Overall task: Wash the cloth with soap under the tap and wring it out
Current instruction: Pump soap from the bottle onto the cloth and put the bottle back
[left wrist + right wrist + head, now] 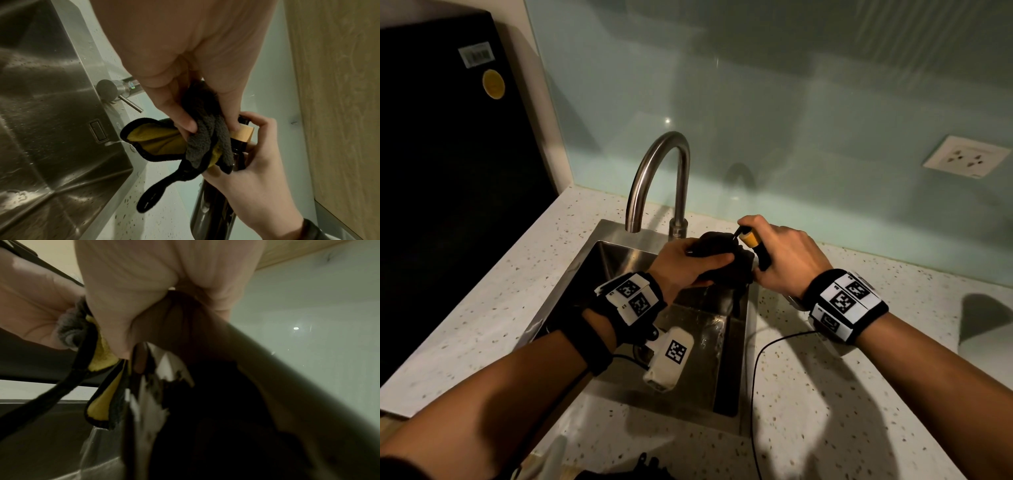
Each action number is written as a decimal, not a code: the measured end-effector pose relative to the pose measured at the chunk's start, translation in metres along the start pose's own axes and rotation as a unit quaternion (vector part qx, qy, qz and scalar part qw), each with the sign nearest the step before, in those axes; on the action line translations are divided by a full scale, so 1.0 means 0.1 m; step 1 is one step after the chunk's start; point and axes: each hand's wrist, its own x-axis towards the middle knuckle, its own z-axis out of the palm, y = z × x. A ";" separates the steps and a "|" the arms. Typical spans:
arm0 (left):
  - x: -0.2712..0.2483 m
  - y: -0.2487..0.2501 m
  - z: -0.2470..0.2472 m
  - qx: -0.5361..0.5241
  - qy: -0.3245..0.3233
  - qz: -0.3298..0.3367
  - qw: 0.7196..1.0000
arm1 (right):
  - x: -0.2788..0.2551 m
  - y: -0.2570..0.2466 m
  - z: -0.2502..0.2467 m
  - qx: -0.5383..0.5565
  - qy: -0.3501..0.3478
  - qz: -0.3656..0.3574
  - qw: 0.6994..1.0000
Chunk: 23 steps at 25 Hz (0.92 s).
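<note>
A grey and yellow cloth [722, 255] with black trim is bunched in my left hand [688, 262] over the sink's [619, 260] back right corner. Its yellow side [162, 139] and a black loop hang down in the left wrist view. My right hand [786, 257] grips the neck of a dark soap bottle [213, 211] with a wooden collar [749, 238], one finger on top of the pump. The pump sits against the cloth. In the right wrist view the bottle [205, 418] fills the middle, with the cloth [102, 360] to its left. The curved steel tap [654, 178] stands behind, with no water seen running.
A speckled countertop [842, 394] surrounds the sink. A tall black appliance [448, 171] stands at the left, and a wall socket [965, 157] is on the glass backsplash at the right. A black cable [756, 370] runs across the counter. The tap lever [131, 104] juts out by the sink edge.
</note>
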 end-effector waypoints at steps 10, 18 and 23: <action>-0.02 -0.08 -0.08 -0.008 0.004 0.008 1.000 | -0.06 0.33 0.12 0.199 0.033 0.156 0.967; -0.05 -0.31 -0.40 -0.001 0.051 -0.009 0.999 | -0.09 0.88 0.78 0.349 0.192 0.407 0.822; -0.11 -0.30 -0.49 -0.030 0.050 -0.025 0.998 | -0.21 0.84 1.06 0.373 0.179 0.442 0.796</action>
